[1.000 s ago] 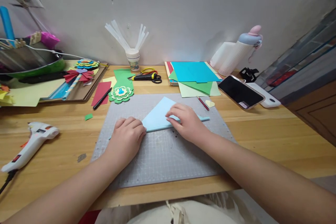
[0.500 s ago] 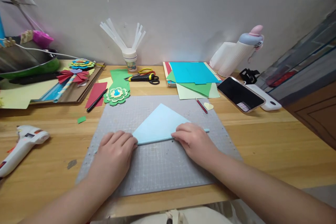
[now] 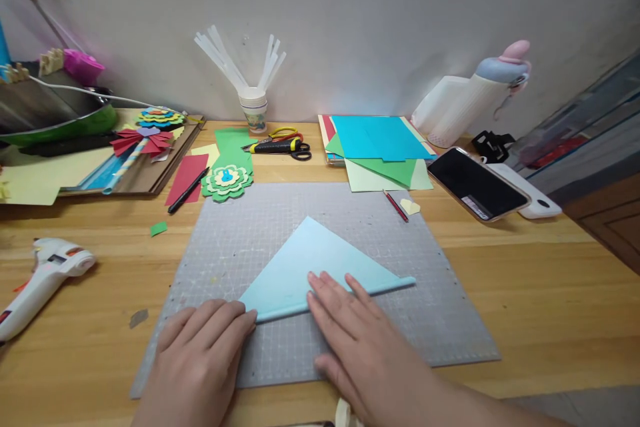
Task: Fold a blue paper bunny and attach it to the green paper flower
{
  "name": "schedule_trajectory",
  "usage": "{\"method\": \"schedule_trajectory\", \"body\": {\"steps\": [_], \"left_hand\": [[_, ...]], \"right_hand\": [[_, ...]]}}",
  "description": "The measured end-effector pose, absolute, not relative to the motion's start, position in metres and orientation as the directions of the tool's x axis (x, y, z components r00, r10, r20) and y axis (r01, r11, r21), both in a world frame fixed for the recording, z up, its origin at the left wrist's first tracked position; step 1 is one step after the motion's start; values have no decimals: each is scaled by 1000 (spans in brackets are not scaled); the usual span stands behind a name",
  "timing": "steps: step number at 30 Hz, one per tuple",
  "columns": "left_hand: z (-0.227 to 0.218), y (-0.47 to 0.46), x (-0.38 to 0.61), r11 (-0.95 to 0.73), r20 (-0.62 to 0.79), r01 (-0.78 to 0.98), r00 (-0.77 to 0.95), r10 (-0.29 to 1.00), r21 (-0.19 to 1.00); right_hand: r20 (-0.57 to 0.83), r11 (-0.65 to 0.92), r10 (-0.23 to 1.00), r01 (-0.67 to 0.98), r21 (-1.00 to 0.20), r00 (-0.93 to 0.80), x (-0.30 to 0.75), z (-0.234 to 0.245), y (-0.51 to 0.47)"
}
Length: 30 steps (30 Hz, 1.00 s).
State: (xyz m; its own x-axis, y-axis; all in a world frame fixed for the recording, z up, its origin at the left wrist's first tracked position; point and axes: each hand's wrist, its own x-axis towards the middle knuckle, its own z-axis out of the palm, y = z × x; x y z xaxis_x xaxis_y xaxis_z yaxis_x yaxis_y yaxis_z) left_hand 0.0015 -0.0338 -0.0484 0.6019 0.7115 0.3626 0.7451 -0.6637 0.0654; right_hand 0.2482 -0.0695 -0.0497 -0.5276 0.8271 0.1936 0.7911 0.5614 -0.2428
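A light blue sheet of paper (image 3: 320,257) lies on the grey cutting mat (image 3: 400,340), its near edge rolled into a thin tube and its far corner pointing away. My left hand (image 3: 200,347) is closed around the left end of the roll, hiding that end. With fingers stretched out and spread, my right hand (image 3: 355,333) lies flat over the middle of the roll, fingertips on the paper. The roll's right end pokes out past the sheet.
A glue gun (image 3: 45,280) lies at left. Behind the mat are a layered paper flower (image 3: 227,181), a black pen (image 3: 187,190), scissors (image 3: 300,152), a cup of white sticks (image 3: 254,110) and stacked coloured paper (image 3: 380,138). A pencil (image 3: 396,205) and phone (image 3: 477,183) lie at right.
The paper and both hands have come nearer to me. My right hand has gone from pinching the roll to lying flat on it with fingers spread. The view has shifted slightly.
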Motion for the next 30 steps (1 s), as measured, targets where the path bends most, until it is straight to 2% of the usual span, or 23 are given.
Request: {"method": "schedule_trajectory", "body": {"steps": [2,6,13,17,21,24,27,30], "left_hand": [[-48,-32,0,-688,343,722,628,699,79],[-45,-29,0,-665,300,739,613,731,107],[-37,-25,21,-625,320,760,556,767,178],[-40,-21,36,-625,319,757,555,768,189],[-39,-16,44,-612,251,790,585,771,40],[-37,-14,44,-623,229,782,607,761,-3],[-38,-13,43,-641,224,767,626,747,-4],[-40,-13,42,-645,230,764,629,742,-12]], "right_hand": [[89,589,800,749,-302,-593,242,-54,-71],[-29,502,830,770,-395,-557,230,-62,-72],[-131,390,866,816,-427,-482,223,-49,-62],[-107,383,884,836,-393,-455,219,-47,-44],[-78,380,897,849,-366,-435,217,-48,-28],[-45,421,878,814,-400,-477,222,-45,-24],[80,468,870,762,-448,-487,238,-41,-27],[248,407,912,806,-430,-328,261,-41,-31]]}}
